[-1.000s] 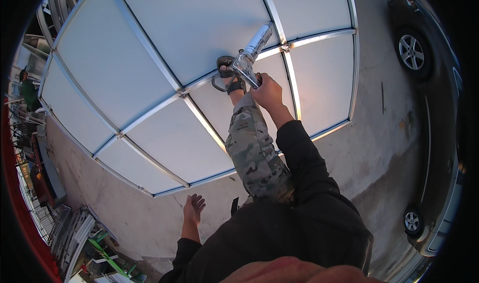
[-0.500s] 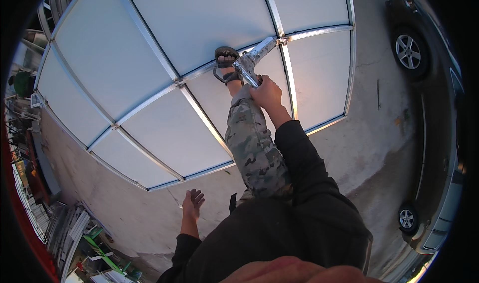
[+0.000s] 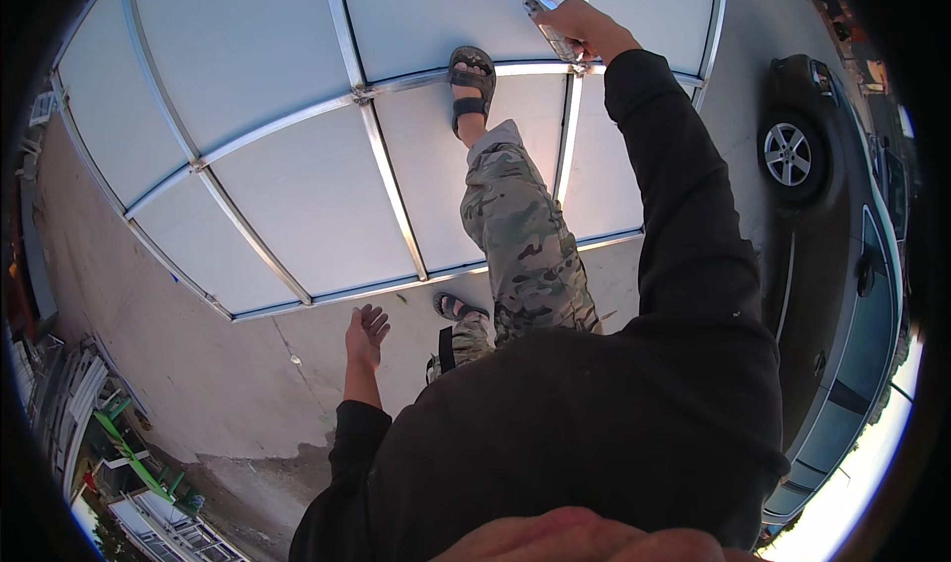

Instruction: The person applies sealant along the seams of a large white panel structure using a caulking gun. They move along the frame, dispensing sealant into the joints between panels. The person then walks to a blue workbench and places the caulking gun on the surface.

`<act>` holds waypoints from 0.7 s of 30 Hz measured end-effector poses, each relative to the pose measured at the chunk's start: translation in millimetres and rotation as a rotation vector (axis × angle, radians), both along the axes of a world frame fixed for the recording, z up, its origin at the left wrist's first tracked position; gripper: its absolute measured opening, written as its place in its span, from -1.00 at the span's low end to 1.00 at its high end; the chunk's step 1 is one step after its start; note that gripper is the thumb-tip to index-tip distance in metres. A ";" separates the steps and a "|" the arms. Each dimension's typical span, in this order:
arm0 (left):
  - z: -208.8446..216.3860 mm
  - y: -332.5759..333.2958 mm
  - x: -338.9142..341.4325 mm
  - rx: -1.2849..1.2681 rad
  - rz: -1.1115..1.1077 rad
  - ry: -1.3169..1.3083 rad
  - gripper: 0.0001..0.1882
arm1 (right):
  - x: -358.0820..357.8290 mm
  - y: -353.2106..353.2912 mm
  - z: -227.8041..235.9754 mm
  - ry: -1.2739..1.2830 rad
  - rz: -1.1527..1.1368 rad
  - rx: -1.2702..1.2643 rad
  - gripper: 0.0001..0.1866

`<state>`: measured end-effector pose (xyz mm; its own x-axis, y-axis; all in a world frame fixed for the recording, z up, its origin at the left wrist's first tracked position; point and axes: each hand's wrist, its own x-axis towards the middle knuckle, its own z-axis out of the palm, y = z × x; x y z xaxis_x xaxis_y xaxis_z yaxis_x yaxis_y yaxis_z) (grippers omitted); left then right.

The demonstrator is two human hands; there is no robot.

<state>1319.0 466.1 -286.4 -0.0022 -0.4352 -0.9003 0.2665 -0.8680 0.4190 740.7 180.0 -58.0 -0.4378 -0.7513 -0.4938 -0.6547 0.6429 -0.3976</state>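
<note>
Caulking gun (image 3: 536, 0), silvery metal, is grasped in your right hand (image 3: 586, 29), your fingers closed around it, above the white panel (image 3: 282, 191) near a joint of its metal frame (image 3: 392, 184); whether it touches the panel, you cannot tell from this view. Your right sandal (image 3: 474, 84) rests at a crossbar. Your left hand (image 3: 367, 338) hangs released, fingers loosely spread, over the concrete ground (image 3: 233, 389) just outside the panel's edge. To your right stands a dark car (image 3: 827, 255).

Silver tool (image 3: 538, 0) partly hidden by right fingers (image 3: 567, 14), panelled frame (image 3: 359, 98) cut off above
</note>
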 end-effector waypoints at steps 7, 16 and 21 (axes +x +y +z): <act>-10.2 1.0 -2.1 -0.014 0.018 0.058 -0.34 | -50.6 64.7 43.8 -0.121 -0.260 0.042 -0.65; 21.9 -126.8 -98.5 -0.204 -0.204 0.160 -0.36 | -13.4 139.2 104.4 -1.024 -0.318 -0.727 -0.64; 62.3 -214.5 -197.9 -0.441 -0.265 0.365 -0.31 | 28.5 103.6 61.8 -1.547 -0.173 -0.691 -0.59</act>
<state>1121.1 251.6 -224.1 -0.4344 -0.7079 -0.5569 0.2592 -0.6904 0.6754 769.2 283.7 3.8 0.0090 -0.9913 -0.1317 0.6367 0.1072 -0.7636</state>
